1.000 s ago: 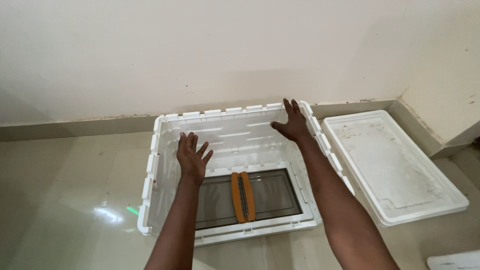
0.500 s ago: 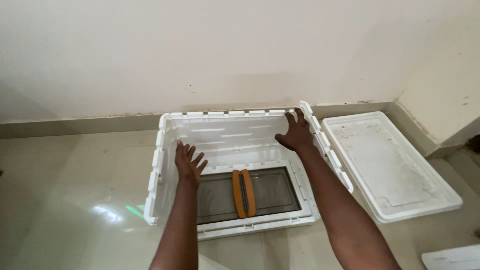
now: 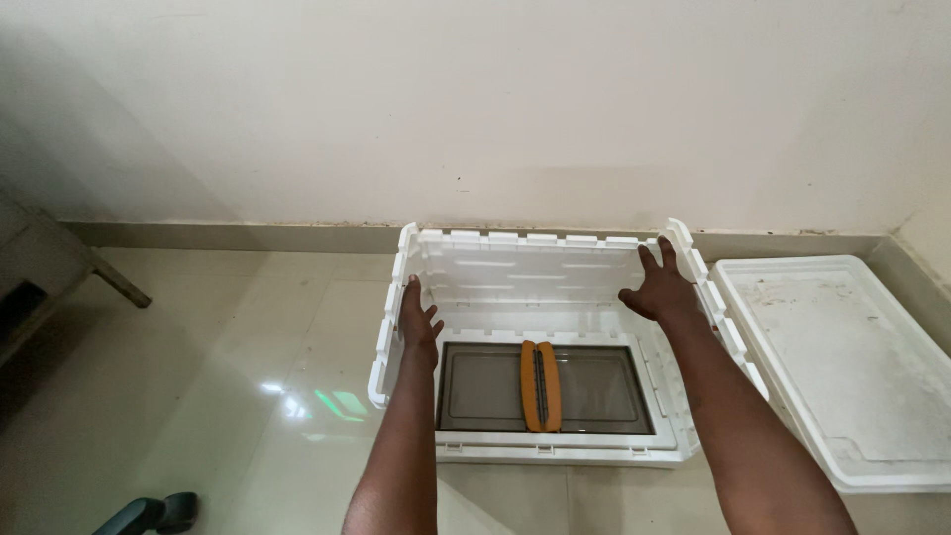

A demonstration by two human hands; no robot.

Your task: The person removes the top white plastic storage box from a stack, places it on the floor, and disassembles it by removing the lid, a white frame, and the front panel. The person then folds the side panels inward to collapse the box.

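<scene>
Glossy cream floor tiles [image 3: 228, 396] ran up to a plain pale wall [image 3: 495, 99]. Against that wall's skirting sat a white foam box [image 3: 535, 258], tilted up on its far side. Its left wall was met by the left hand [image 3: 417, 322], fingers spread wide and flat on the foam. Below, a glazed white frame [image 3: 555, 451] lay with an orange handle [image 3: 540, 386] across its middle. The right hand [image 3: 659, 287] pressed the box's right inner wall, fingers open. A white foam lid [image 3: 842, 367] lay flat just beside it.
</scene>
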